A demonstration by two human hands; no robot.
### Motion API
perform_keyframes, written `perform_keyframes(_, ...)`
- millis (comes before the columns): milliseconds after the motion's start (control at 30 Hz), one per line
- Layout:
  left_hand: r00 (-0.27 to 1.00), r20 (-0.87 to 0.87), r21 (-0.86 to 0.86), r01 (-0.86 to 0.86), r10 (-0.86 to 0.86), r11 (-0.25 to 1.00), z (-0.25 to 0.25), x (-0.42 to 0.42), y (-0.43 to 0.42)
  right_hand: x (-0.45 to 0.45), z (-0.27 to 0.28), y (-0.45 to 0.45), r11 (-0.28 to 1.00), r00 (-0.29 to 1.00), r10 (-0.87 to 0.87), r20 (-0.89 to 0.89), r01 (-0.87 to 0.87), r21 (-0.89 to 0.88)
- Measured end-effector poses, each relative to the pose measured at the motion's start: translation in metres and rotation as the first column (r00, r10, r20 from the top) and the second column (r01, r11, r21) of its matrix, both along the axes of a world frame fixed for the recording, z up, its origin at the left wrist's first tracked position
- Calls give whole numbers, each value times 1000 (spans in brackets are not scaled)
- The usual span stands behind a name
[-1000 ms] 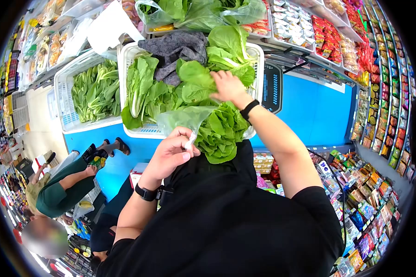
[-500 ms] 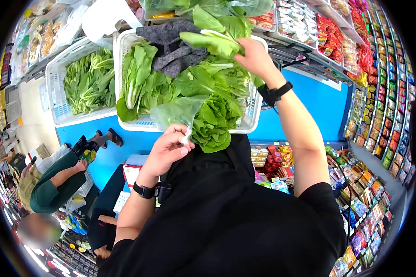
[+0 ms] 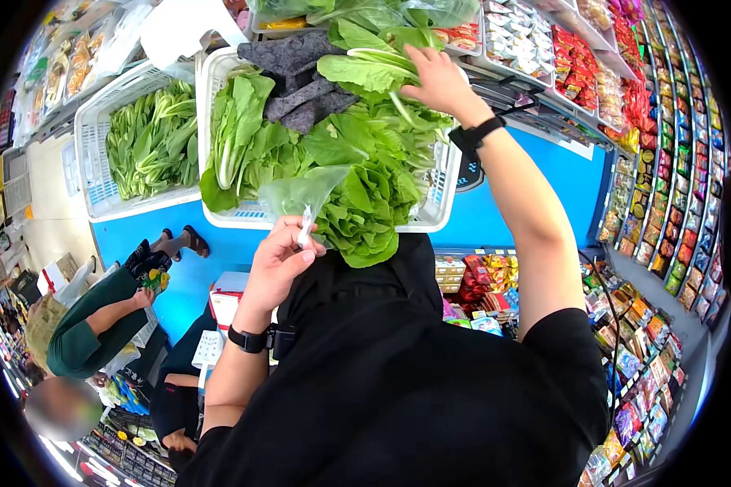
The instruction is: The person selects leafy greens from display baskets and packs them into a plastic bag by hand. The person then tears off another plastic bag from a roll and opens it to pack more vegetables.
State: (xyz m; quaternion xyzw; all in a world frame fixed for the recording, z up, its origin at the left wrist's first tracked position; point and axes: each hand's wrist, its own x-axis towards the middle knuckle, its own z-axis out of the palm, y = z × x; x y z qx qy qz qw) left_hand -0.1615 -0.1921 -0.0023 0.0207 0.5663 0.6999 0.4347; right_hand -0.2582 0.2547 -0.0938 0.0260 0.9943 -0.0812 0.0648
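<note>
Pinching a plastic bag (image 3: 300, 193) at the near edge of the white crate (image 3: 437, 219), my left hand (image 3: 281, 261) clamps its gathered neck; my right hand (image 3: 443, 83) touches leafy greens (image 3: 372, 68) at the crate's far right corner, grip hard to tell.

Glossy plastic and leaf against matt cloth.
From the view's centre: at 10 o'clock, the clear bag (image 3: 296, 195) is thin, wrinkled, shiny plastic; at 12, the leafy greens (image 3: 361, 207) look ruffled with a faint sheen, inside a white crate (image 3: 443, 195) of smooth hard plastic; at 11, the grey cloth (image 3: 309, 109) is matt and crumpled; toward 2, red packets (image 3: 575, 65) gleam; at 6, the black shirt (image 3: 430, 390) is dull, soft fabric.
</note>
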Motion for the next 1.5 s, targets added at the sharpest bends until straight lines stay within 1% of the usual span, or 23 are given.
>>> perform_keyframes(100,999,9,25,-33,33,999,4,-1,-3,10,12,25,996,973,39,-227,-57,-73)
perform_keyframes(167,999,17,34,-43,42,998,2,0,-4,21,34,31,984,948,-42,-314,-15,-178)
perform_keyframes(200,999,23,40,-45,44,998,2,0,-5,28,39,26,985,948,-39,-316,-17,-174)
perform_keyframes(267,999,23,50,-43,42,998,0,0,-6,48,46,15,974,972,-143,-186,104,-203)
perform_keyframes(300,999,21,57,-39,37,998,0,-1,-6,61,40,4,969,983,-93,-159,52,-243)
perform_keyframes(333,999,19,60,-37,36,997,-1,-1,-6,73,35,-10,972,999,-42,-22,36,-233)
perform_keyframes(433,1000,17,67,-12,11,998,-1,-4,-5,109,-6,-51,976,963,190,192,-206,68)
perform_keyframes(500,1000,4,64,20,-21,998,-1,-5,-4,129,-41,-63,942,971,238,15,-235,239)
perform_keyframes(633,999,0,61,34,-34,998,1,-7,-5,125,-66,-67,947,992,121,-20,-110,302)
perform_keyframes(700,999,1,71,46,-46,996,1,-7,-5,120,-71,-67,946,1000,11,24,-18,323)
perform_keyframes(767,999,23,74,43,-45,996,1,-5,-5,115,-72,-64,933,998,44,-45,-25,358)
perform_keyframes(833,998,41,83,36,-40,996,-1,-4,-5,107,-62,-65,928,988,139,69,-154,340)
perform_keyframes(900,999,1,99,42,-43,994,-1,-2,-9,103,-50,-69,938,980,194,40,-197,284)
perform_keyframes(1000,995,56,36,81,-82,996,6,-2,-19,90,-32,-77,995,997,-83,-1,83,-54)
perform_keyframes(1033,995,63,37,80,-82,996,4,0,-23,85,-21,-78,995,997,-83,6,83,-53)
perform_keyframes(1100,996,83,77,20,-27,997,-4,3,-30,76,-5,-77,962,980,-200,13,199,-189)
perform_keyframes(1133,994,107,85,-5,-4,996,-5,3,-31,72,-10,-73,983,993,-82,85,94,-160)
perform_keyframes(1167,994,107,86,-1,-8,996,-7,4,-32,75,-17,-77,982,993,-86,85,98,-158)
perform_keyframes(1233,985,161,203,-90,58,975,-11,5,-33,86,-42,-87,979,967,204,154,-199,-43)
perform_keyframes(1267,986,159,206,-89,57,975,-10,6,-32,97,-62,-89,970,960,235,153,-241,21)
perform_keyframes(1367,982,168,184,-118,87,976,-8,5,-32,110,-106,-92,977,972,194,130,-204,66)
perform_keyframes(1433,988,129,176,-102,80,979,-9,5,-35,107,-96,-87,983,979,182,88,-185,19)
perform_keyframes(1500,985,144,130,-110,91,985,-5,5,-34,104,-78,-81,991,974,134,184,-133,-14)
